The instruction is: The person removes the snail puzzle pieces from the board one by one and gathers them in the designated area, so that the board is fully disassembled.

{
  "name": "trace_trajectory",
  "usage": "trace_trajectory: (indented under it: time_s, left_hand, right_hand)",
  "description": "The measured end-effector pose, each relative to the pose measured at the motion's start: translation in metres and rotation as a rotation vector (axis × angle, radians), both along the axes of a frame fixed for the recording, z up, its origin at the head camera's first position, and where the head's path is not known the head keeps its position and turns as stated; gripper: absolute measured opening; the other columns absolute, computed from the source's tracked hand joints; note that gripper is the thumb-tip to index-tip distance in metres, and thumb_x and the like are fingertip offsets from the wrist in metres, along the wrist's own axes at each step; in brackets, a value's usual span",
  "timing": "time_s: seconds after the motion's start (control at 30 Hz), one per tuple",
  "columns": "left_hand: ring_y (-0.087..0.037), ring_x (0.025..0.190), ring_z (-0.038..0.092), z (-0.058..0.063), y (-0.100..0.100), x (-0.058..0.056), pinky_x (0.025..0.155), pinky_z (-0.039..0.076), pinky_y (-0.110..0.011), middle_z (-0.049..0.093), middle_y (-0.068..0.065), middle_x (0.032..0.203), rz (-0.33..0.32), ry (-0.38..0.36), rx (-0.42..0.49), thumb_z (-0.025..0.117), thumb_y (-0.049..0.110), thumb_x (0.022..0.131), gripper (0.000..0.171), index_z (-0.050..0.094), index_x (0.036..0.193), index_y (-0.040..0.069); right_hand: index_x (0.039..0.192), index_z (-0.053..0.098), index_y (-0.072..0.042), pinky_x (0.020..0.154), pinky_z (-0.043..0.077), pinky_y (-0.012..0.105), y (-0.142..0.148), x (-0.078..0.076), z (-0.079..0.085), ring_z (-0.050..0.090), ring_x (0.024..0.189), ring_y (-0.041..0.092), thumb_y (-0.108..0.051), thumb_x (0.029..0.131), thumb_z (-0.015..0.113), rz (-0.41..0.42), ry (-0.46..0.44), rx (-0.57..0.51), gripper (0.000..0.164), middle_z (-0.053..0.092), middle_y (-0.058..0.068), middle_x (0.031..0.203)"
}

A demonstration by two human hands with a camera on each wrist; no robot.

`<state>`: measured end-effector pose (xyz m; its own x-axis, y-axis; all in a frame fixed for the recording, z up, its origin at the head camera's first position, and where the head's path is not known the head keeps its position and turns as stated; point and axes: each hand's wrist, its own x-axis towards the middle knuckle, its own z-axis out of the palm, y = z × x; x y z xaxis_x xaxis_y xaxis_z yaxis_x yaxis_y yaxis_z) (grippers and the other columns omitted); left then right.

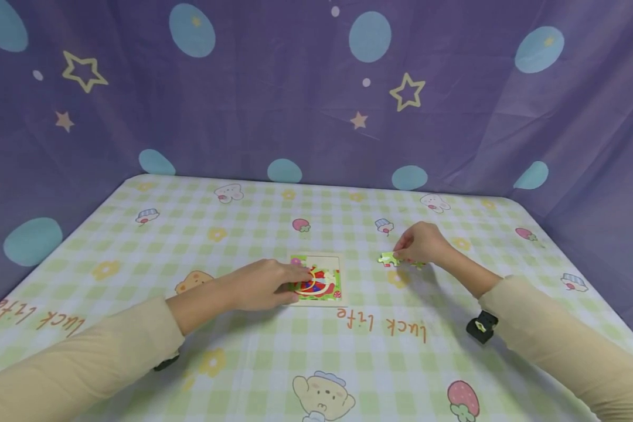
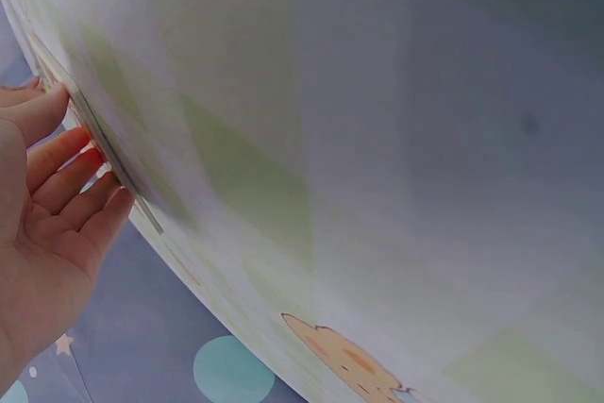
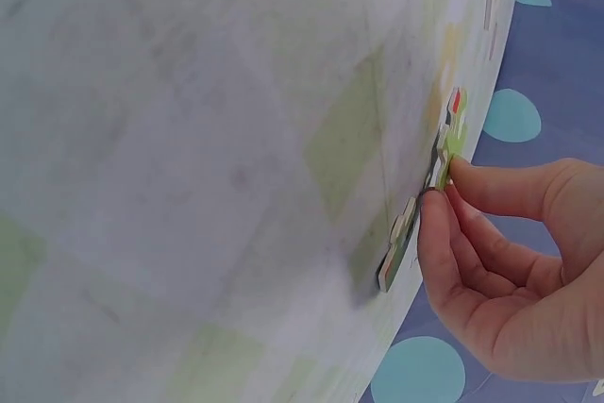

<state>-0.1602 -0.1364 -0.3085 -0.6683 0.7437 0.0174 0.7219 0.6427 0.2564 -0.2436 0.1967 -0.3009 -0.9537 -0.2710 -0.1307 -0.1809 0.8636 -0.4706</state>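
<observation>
A small square puzzle board point(image 1: 342, 266) lies on the table, with a red, green and white picture partly filled in and a bare pale patch along its top. My left hand point(image 1: 266, 284) rests on the board's left side, fingers stretched over it and covering part of the picture. In the left wrist view, the fingers point(image 2: 71, 181) lie against the board's edge. To the right of the board, my right hand point(image 1: 422, 242) pinches a green puzzle piece point(image 1: 388, 259) between thumb and fingers, just at the cloth. Another puzzle piece point(image 3: 398, 247) lies beside it, partly hidden by the hand.
A green-and-white checked tablecloth point(image 1: 242, 363) with printed cartoons and lettering covers the table. Behind the table hangs a purple curtain point(image 1: 295, 88) with stars and blue ovals. A black wrist device point(image 1: 482, 326) sits below the right sleeve.
</observation>
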Motion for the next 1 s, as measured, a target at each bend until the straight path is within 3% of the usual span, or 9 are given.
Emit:
trace_trajectory:
  time_s: [0.63,1.0]
  left_hand:
    - [-0.024,0.127,0.057,0.0,0.001,-0.001,0.106,0.047,-0.042,0.061,-0.009,0.135,0.002,-0.011,0.003,0.065,0.023,0.091,0.043,0.06,0.131,0.009]
    - [-0.023,0.128,0.056,0.003,0.003,-0.003,0.107,0.046,-0.042,0.061,-0.005,0.135,0.008,-0.029,-0.026,0.066,0.025,0.091,0.043,0.061,0.131,0.01]
  right_hand:
    - [0.08,0.076,-0.005,0.052,0.047,0.019,-0.002,0.003,0.0,0.059,0.049,0.003,-0.014,0.08,0.075,0.011,0.031,0.006,0.009,0.073,0.002,0.067]
    - [0.08,0.076,-0.009,0.076,0.053,0.033,-0.014,0.001,0.009,0.066,0.071,0.014,-0.017,0.079,0.075,0.053,0.129,0.059,0.008,0.075,0.005,0.076]
